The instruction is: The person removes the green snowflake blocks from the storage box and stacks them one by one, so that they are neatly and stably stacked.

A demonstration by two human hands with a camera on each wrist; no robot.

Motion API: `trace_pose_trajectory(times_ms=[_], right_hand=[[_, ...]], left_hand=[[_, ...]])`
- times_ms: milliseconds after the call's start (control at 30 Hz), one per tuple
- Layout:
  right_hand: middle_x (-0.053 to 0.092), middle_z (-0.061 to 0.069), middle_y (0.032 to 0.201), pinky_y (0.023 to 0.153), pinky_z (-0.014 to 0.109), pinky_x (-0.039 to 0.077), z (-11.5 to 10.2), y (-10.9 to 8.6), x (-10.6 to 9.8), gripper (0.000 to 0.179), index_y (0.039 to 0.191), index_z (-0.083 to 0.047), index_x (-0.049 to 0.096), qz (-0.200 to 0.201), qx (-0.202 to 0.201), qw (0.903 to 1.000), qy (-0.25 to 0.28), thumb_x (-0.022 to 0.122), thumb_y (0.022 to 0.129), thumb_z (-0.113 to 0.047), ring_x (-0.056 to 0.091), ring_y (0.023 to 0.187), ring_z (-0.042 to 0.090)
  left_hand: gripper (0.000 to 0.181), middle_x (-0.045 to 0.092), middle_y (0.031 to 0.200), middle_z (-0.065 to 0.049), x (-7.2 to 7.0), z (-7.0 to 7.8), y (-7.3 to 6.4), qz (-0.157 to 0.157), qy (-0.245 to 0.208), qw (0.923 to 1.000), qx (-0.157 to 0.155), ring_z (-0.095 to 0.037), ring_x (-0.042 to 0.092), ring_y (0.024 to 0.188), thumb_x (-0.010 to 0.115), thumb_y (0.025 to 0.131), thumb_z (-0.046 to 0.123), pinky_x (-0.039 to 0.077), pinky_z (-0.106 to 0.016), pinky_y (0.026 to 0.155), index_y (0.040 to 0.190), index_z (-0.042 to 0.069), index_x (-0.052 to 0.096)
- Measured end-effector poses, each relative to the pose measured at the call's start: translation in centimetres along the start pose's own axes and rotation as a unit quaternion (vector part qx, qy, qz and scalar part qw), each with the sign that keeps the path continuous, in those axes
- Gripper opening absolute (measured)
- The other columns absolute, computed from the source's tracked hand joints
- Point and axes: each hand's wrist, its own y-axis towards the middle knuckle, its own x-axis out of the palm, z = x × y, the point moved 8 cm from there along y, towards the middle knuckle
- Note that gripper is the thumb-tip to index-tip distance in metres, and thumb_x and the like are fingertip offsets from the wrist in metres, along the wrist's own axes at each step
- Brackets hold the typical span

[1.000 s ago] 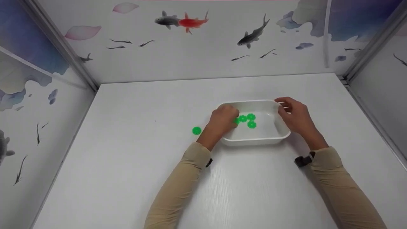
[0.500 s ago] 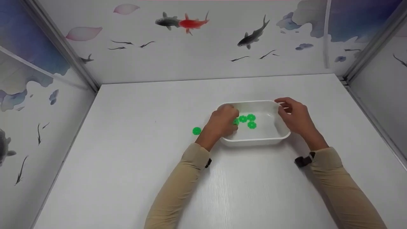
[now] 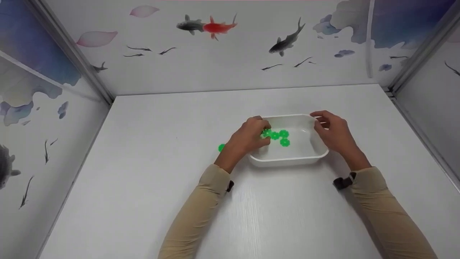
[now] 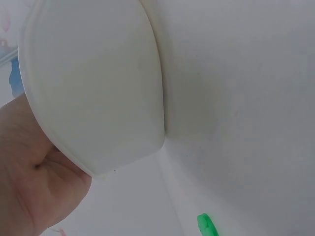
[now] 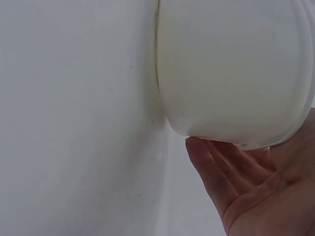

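Note:
A white rectangular tray [image 3: 291,158] stands on the table with several green flower-shaped plastic discs [image 3: 284,133] on its floor. My left hand [image 3: 251,135] reaches over the tray's left end, thumb and fingers apart, with one green disc [image 3: 266,133] showing between them. In the left wrist view the tray's wall hides the fingertips of that hand [image 4: 47,182]. At the far right corner my right hand [image 3: 335,131] holds the tray, thumb over the rim and fingers against the outer wall. The right wrist view shows these fingers [image 5: 209,172] touching the wall from outside.
One more green disc [image 3: 221,147] lies on the white table [image 3: 151,172] left of the tray, partly covered by my left wrist. Printed panels with fish enclose the table at the back [image 3: 230,72] and both sides.
My left hand's fingers have spread apart and the hand has drawn slightly left, uncovering more of the disc beneath. The right hand and tray stay in place.

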Motion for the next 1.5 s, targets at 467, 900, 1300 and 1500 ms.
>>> trace_pose_trajectory(times_ms=[467, 900, 1300, 1500], right_hand=[[0.066, 0.026, 0.145, 0.110, 0.064, 0.054, 0.1, -0.1, -0.1, 0.039, 0.149, -0.011, 0.061, 0.003, 0.000, 1.0000, -0.002, 0.056, 0.111, -0.020, 0.068, 0.128, 0.048], [0.067, 0.025, 0.143, 0.111, 0.063, 0.055, 0.4, 0.0, -0.1, 0.039, 0.148, -0.011, 0.062, 0.005, 0.011, 0.9999, -0.005, 0.057, 0.110, -0.018, 0.069, 0.128, 0.046], [0.067, 0.026, 0.143, 0.109, 0.065, 0.055, 0.0, -0.1, -0.1, 0.039, 0.148, -0.012, 0.063, 0.009, -0.003, 0.9999, -0.005, 0.054, 0.112, -0.021, 0.069, 0.127, 0.048], [0.067, 0.027, 0.143, 0.108, 0.065, 0.055, 0.1, 0.0, -0.1, 0.039, 0.149, -0.011, 0.062, 0.008, -0.004, 1.0000, -0.005, 0.054, 0.112, -0.022, 0.069, 0.127, 0.048]], left_hand=[[0.036, 0.072, 0.125, -0.011, -3.3, -0.8, -2.5, 0.054, -0.043, 0.9973, 0.024, -0.023, 0.072, 0.106, 0.076, 0.100, 0.018, 0.063, -0.026, 0.091, 0.133, 0.004, 0.075], [0.037, 0.069, 0.125, -0.014, -5.6, -3.8, -6.0, 0.094, -0.100, 0.9905, 0.011, -0.030, 0.071, 0.109, 0.076, 0.099, 0.013, 0.065, -0.043, 0.098, 0.133, 0.001, 0.073], [0.033, 0.069, 0.121, -0.014, -6.2, -5.7, -8.2, 0.105, -0.087, 0.9903, 0.025, -0.034, 0.072, 0.106, 0.078, 0.099, 0.013, 0.065, -0.044, 0.096, 0.131, 0.004, 0.074], [0.034, 0.070, 0.120, -0.012, -6.1, -6.8, -8.7, 0.086, -0.088, 0.9923, 0.010, -0.035, 0.073, 0.108, 0.080, 0.098, 0.014, 0.065, -0.043, 0.095, 0.130, 0.005, 0.075]])
